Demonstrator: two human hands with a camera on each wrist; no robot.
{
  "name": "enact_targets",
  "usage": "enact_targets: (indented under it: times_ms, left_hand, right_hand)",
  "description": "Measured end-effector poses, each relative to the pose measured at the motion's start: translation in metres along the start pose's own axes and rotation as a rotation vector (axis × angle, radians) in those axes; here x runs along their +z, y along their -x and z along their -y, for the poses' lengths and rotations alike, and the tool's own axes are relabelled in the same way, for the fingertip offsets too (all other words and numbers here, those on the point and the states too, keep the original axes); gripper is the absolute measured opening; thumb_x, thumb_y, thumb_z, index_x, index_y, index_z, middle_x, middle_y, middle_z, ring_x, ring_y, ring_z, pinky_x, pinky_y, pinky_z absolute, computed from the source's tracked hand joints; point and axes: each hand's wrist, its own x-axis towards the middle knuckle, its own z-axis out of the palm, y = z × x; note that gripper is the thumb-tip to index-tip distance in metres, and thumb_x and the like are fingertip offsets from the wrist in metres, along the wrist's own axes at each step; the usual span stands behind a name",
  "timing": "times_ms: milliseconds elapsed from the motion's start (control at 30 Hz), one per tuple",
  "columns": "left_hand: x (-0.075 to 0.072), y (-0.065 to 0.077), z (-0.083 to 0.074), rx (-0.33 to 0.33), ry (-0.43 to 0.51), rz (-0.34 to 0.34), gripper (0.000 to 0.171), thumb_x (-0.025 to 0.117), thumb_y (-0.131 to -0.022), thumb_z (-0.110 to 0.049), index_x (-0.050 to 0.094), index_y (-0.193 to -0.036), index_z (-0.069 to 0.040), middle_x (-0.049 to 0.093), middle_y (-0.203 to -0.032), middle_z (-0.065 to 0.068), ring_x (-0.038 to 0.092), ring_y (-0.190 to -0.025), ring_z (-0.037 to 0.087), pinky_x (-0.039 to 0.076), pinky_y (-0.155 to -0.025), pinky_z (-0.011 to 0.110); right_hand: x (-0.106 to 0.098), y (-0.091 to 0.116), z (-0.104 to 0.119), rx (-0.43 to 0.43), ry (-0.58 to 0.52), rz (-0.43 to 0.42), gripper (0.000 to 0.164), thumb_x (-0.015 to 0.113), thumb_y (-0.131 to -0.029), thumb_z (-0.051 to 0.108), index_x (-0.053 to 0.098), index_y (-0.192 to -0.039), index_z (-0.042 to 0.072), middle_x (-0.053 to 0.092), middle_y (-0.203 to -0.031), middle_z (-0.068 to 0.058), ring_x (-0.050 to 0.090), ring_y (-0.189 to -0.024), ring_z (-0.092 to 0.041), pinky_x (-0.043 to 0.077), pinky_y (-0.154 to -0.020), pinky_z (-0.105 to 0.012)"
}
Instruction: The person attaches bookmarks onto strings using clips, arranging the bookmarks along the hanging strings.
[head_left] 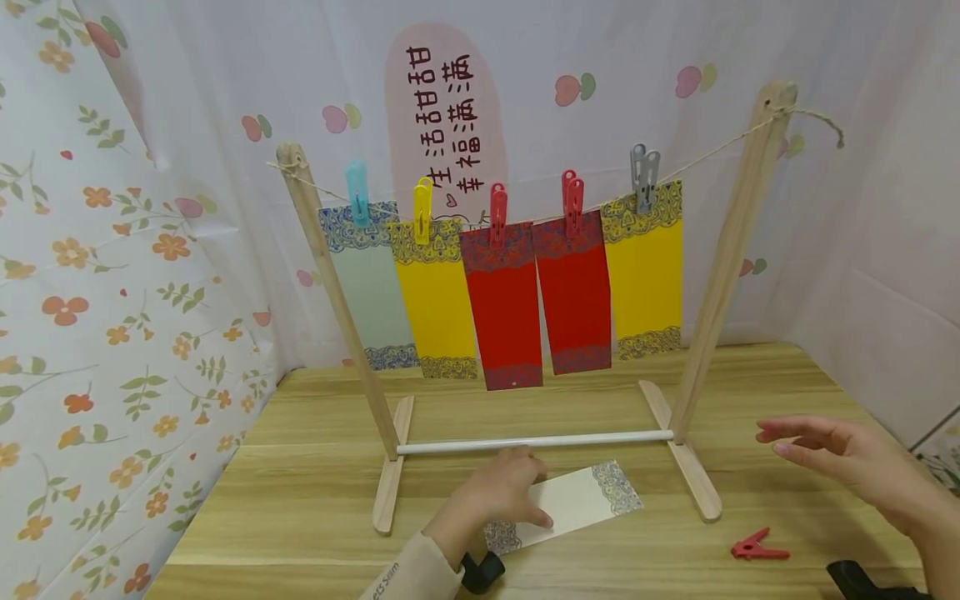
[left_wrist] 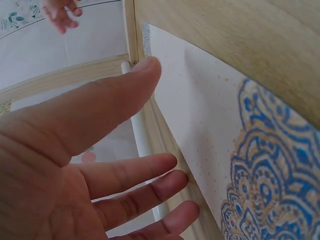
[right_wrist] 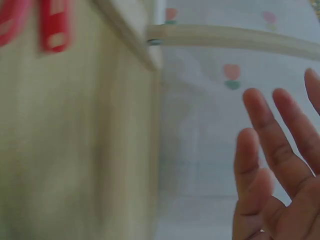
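A pale card point(head_left: 573, 502) with blue-and-gold patterned ends lies on the table in front of the wooden rack. My left hand point(head_left: 502, 492) hovers over its left part, thumb and fingers spread apart. In the left wrist view the thumb point(left_wrist: 107, 102) and fingers stand off from the card point(left_wrist: 192, 107), and nothing is between them. To the right of the rack, my right hand point(head_left: 851, 458) is raised above the table with nothing in it, fingers loosely extended. A red clothespin point(head_left: 757, 547) lies on the table below that hand.
The wooden rack's posts point(head_left: 731, 258) carry a string, on which pegs hold a pale green card point(head_left: 367, 292), yellow cards point(head_left: 438, 308) and red cards point(head_left: 504, 317). A white rod point(head_left: 536, 442) joins the rack's feet. Behind hangs a patterned curtain point(head_left: 562, 142).
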Motion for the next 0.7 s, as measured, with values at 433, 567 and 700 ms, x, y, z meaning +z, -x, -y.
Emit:
enact_targets:
  times_ms: [433, 567, 700]
  left_hand:
    - [-0.001, 0.006, -0.003, 0.024, -0.214, 0.062, 0.080, 0.094, -0.058, -0.049, 0.059, -0.120, -0.012, 0.055, -0.115, 0.000, 0.052, -0.106, 0.016, 0.050, -0.093, 0.027]
    - [-0.001, 0.006, -0.006, -0.010, -0.242, 0.078, 0.088, 0.095, -0.055, -0.048, 0.056, -0.124, -0.011, 0.053, -0.114, 0.000, 0.052, -0.106, 0.015, 0.051, -0.090, 0.026]
    - [-0.002, 0.005, -0.008, -0.045, -0.255, 0.078, 0.088, 0.096, -0.055, -0.047, 0.055, -0.123, -0.010, 0.054, -0.112, 0.000, 0.052, -0.102, 0.014, 0.052, -0.086, 0.025]
  right_hand:
    - [0.025, 0.011, -0.034, -0.147, -0.138, 0.349, 0.038, 0.050, -0.101, 0.001, 0.060, -0.135, 0.013, 0.063, -0.116, 0.026, 0.058, -0.093, 0.003, 0.046, -0.068, -0.018]
    - [0.035, 0.009, -0.040, -0.289, -0.173, 0.402, 0.045, 0.054, -0.095, -0.008, 0.062, -0.132, 0.016, 0.063, -0.118, 0.024, 0.059, -0.091, 0.001, 0.046, -0.066, -0.019]
    - [0.041, 0.008, -0.042, -0.342, -0.182, 0.422, 0.046, 0.055, -0.093, -0.010, 0.063, -0.130, 0.015, 0.062, -0.121, 0.025, 0.057, -0.092, 0.001, 0.044, -0.065, -0.020]
